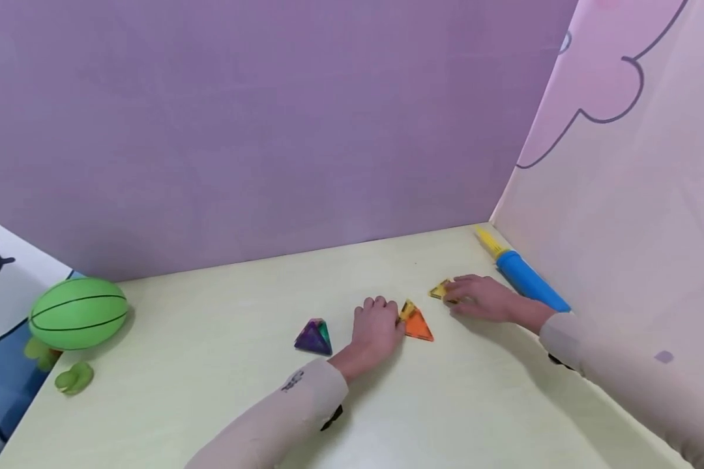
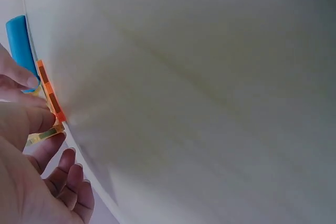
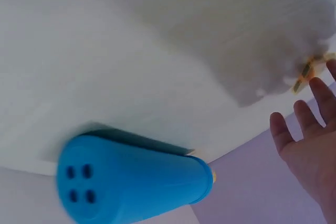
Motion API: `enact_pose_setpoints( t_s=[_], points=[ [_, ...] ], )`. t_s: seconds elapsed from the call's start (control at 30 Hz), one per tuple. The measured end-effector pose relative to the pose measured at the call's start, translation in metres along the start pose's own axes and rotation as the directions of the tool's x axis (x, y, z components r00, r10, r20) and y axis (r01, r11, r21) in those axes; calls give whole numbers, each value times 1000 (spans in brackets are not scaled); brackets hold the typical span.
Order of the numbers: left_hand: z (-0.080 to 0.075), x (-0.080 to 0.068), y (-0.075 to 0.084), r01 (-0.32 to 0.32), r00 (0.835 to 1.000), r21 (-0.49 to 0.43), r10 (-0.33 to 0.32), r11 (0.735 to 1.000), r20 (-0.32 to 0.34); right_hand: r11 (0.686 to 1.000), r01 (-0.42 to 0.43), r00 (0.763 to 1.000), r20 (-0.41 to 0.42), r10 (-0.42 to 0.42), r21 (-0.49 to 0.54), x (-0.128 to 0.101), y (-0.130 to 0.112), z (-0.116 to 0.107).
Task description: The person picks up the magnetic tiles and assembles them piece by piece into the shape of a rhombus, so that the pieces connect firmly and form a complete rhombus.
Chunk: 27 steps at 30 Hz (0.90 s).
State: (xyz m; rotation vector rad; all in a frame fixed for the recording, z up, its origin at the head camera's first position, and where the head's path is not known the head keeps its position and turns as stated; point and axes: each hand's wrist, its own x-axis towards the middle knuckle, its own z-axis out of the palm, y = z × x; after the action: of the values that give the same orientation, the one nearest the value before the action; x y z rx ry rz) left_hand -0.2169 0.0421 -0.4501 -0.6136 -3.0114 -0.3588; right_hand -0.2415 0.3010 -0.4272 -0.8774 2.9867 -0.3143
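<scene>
On the pale tabletop, my left hand (image 1: 377, 329) pinches a small yellow magnetic tile (image 2: 46, 135) between thumb and index finger; its other fingers are bent. The yellow tile stands against an orange triangular magnetic tile (image 1: 418, 326) lying on the table. To the right, my right hand (image 1: 481, 298) has thumb and fingertips at the edge of another yellow triangular tile (image 1: 439, 290), partly covered by the fingers. In the right wrist view, the other fingers of the right hand (image 3: 315, 140) are fairly straight. A pyramid of purple and green tiles (image 1: 313, 337) stands left of my left hand.
A blue pump with a yellow nozzle (image 1: 528, 280) lies along the right wall, beside my right forearm. At the table's left edge are a green ball (image 1: 79, 314) and a small green toy (image 1: 74, 378). A purple wall (image 1: 270, 130) rises behind the table.
</scene>
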Motion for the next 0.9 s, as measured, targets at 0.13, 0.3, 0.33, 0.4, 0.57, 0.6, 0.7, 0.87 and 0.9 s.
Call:
enact_pose_setpoints(
  t_s=[0.13, 0.3, 0.33, 0.4, 0.57, 0.6, 0.7, 0.87, 0.9],
  points=[
    [-2, 0, 0, 3, 1000, -5, -2, 1000, 22, 997, -77, 995, -58, 75, -30, -9, -3, -1],
    [-4, 3, 0, 10, 997, -6, -9, 1000, 74, 987, -133, 991, -40, 129, -92, -6, -5, 4],
    [-4, 4, 1, 9, 996, -5, -9, 1000, 84, 987, -123, 992, -41, 120, -102, -7, -4, 5],
    [-5, 6, 1, 4, 995, 0, -4, 1000, 103, 989, -81, 996, -47, 76, -125, -10, -1, 5],
    [-8, 6, 2, -6, 990, 16, 4, 1000, 139, 977, 101, 993, -35, -109, -187, -24, 1, 4],
    [-8, 6, 2, -7, 989, 19, 4, 1000, 145, 974, 123, 991, -36, -132, -192, -27, 1, 4],
    [-10, 5, 2, -10, 987, 18, 7, 1000, 158, 973, 130, 988, -62, -144, -190, -31, -3, 2],
    [-13, 5, 2, -9, 985, 4, 8, 1000, 171, 994, 10, 998, -58, -17, -108, -29, -13, -1],
    [-13, 5, 2, -9, 985, 3, 9, 1000, 173, 996, -17, 999, -44, 13, -93, -27, -15, -1]
  ],
)
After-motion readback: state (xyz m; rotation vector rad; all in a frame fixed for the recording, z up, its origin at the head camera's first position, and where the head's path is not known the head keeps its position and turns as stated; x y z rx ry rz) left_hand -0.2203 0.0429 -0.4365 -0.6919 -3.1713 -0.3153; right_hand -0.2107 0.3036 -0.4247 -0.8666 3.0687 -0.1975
